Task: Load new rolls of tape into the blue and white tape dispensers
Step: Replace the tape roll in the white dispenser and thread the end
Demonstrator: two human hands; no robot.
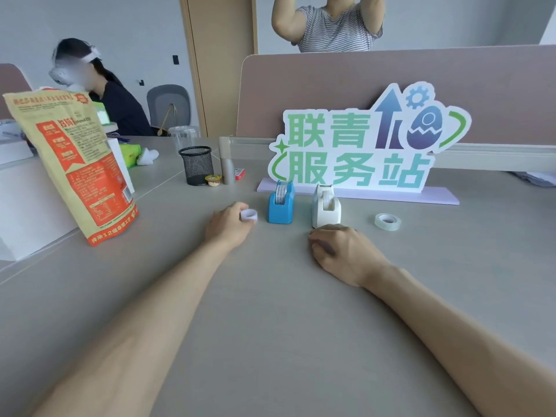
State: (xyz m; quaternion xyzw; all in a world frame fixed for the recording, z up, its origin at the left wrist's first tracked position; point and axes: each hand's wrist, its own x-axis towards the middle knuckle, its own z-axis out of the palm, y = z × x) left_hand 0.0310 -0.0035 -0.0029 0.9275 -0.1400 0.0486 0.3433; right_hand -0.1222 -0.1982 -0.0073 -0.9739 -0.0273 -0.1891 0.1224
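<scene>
The blue tape dispenser stands on the grey table with a roll showing in its top. To its right stands the white tape dispenser. My left hand rests just left of the blue dispenser, its fingers closed around a small white tape ring. My right hand lies on the table in front of the white dispenser, fingers curled under and nothing visible in it. A clear tape roll lies flat to the right of the white dispenser.
A cut-out sign on a lilac base stands right behind the dispensers. A black mesh cup, a small round tub and a tall printed bag are at the left. Two people are beyond the table.
</scene>
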